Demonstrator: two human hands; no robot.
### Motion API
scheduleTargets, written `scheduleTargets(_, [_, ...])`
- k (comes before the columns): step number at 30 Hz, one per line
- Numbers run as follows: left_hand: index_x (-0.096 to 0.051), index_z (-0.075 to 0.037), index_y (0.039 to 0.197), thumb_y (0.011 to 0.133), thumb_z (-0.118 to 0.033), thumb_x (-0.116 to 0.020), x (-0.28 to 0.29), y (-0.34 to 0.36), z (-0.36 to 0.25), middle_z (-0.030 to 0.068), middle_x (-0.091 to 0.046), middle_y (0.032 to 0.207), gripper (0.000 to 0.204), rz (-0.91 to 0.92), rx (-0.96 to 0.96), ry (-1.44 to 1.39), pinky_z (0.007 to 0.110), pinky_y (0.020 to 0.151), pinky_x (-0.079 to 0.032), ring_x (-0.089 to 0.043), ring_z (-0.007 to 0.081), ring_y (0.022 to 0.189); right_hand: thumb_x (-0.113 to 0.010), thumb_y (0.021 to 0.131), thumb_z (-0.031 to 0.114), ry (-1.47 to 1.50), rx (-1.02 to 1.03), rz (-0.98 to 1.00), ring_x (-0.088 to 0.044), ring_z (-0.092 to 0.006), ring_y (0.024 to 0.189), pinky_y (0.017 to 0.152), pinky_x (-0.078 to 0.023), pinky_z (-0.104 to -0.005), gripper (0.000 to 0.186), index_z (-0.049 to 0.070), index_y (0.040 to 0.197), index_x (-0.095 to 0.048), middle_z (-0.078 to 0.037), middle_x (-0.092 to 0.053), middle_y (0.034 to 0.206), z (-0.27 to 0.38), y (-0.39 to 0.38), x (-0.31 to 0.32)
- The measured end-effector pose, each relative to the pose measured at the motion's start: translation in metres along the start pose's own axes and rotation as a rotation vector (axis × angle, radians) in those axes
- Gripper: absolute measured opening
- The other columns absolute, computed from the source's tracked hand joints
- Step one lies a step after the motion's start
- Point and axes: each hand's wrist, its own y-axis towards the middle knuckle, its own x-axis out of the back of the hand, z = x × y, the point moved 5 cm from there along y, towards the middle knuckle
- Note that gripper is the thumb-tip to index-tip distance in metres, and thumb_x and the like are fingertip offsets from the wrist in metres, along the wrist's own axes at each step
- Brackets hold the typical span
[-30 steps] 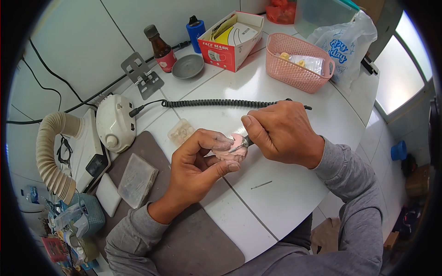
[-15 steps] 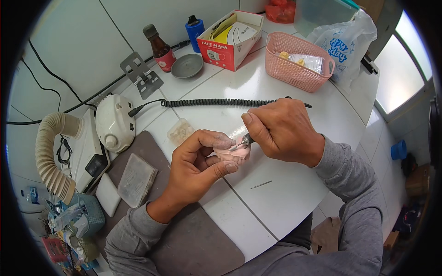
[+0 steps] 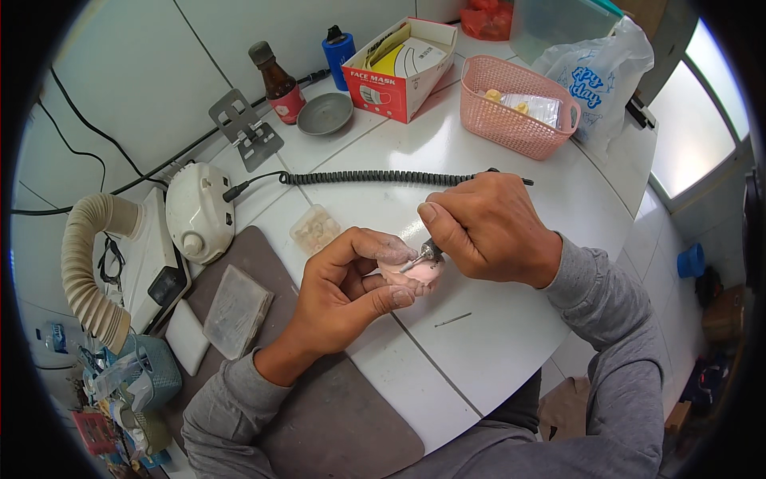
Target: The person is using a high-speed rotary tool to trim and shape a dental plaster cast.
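Observation:
My left hand (image 3: 339, 279) pinches a pink denture plate (image 3: 425, 277) between its thumb and fingers, above the white tiled table. My right hand (image 3: 499, 231) is wrapped round a rotary handpiece (image 3: 432, 250), most of which its fingers hide. The handpiece's thin metal bur (image 3: 410, 265) points down to the left at the plate's surface and seems to touch it. Pale dust coats my left fingertips. Below the hands a loose bur (image 3: 453, 320) lies on the tiles. Behind the left hand sits a small clear box (image 3: 315, 230) of pale pieces.
A coiled black cord (image 3: 383, 178) runs from a white control unit (image 3: 199, 214) toward my right hand. At left stand a ribbed hose (image 3: 89, 263) and a grey mat (image 3: 335, 415) bearing a flat block (image 3: 238, 311). A mask box (image 3: 399, 72) and pink basket (image 3: 511, 132) stand behind.
The pink plate has shifted slightly right and turned a little in my left hand. The bur now meets it at a slightly different angle. Both hands keep their grip.

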Motion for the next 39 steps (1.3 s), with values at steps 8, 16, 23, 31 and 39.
scheduleTargets(8, [-0.058, 0.003, 0.124, 0.096, 0.013, -0.071, -0.0002, -0.0005, 0.0008, 0.0149, -0.061, 0.129, 0.032, -0.011, -0.002, -0.006, 0.036, 0.106, -0.062, -0.07, 0.0262, 0.125, -0.062, 0.104, 0.028, -0.001, -0.001, 0.014, -0.06, -0.0343, 0.048, 0.05, -0.044, -0.0455, 0.041, 0.01, 0.068, -0.068, -0.013, -0.059, 0.055, -0.0001, -0.0001, -0.0008])
scheduleTargets(16, [-0.058, 0.003, 0.124, 0.096, 0.013, -0.071, -0.0005, 0.0, -0.001, 0.0151, -0.061, 0.129, 0.032, -0.002, -0.002, 0.011, 0.036, 0.107, -0.062, -0.071, 0.0275, 0.125, -0.062, 0.103, 0.028, -0.001, 0.003, 0.004, -0.06, -0.0346, 0.049, 0.051, -0.045, -0.0459, 0.04, 0.01, 0.068, -0.068, -0.012, -0.06, 0.056, 0.0011, -0.0004, 0.001])
scheduleTargets(23, [-0.057, 0.003, 0.124, 0.096, 0.012, -0.072, -0.0003, -0.0008, 0.0009, 0.0152, -0.062, 0.129, 0.032, -0.012, -0.005, -0.016, 0.035, 0.105, -0.062, -0.07, 0.0278, 0.126, -0.062, 0.104, 0.027, 0.0, -0.004, 0.023, -0.06, -0.0348, 0.05, 0.051, -0.045, -0.0462, 0.04, 0.01, 0.068, -0.068, -0.012, -0.061, 0.057, 0.0013, 0.0001, 0.0])
scheduleTargets(31, [-0.059, 0.002, 0.123, 0.096, 0.012, -0.073, 0.0014, -0.0004, 0.0009, 0.015, -0.061, 0.131, 0.033, -0.003, -0.005, 0.017, 0.033, 0.102, -0.063, -0.071, 0.0258, 0.124, -0.061, 0.104, 0.028, 0.019, 0.001, 0.004, -0.061, -0.035, 0.051, 0.052, -0.045, -0.0463, 0.04, 0.01, 0.069, -0.068, -0.013, -0.061, 0.058, 0.0013, 0.0006, 0.0015])
scheduleTargets(39, [-0.058, 0.003, 0.124, 0.096, 0.013, -0.071, 0.0001, -0.0011, 0.0012, 0.015, -0.061, 0.13, 0.032, -0.006, -0.002, 0.001, 0.035, 0.104, -0.063, -0.071, 0.0267, 0.125, -0.061, 0.104, 0.028, 0.009, 0.006, 0.027, -0.061, -0.0346, 0.051, 0.052, -0.045, -0.0462, 0.041, 0.011, 0.068, -0.068, -0.012, -0.061, 0.057, 0.0008, 0.0006, -0.0008])
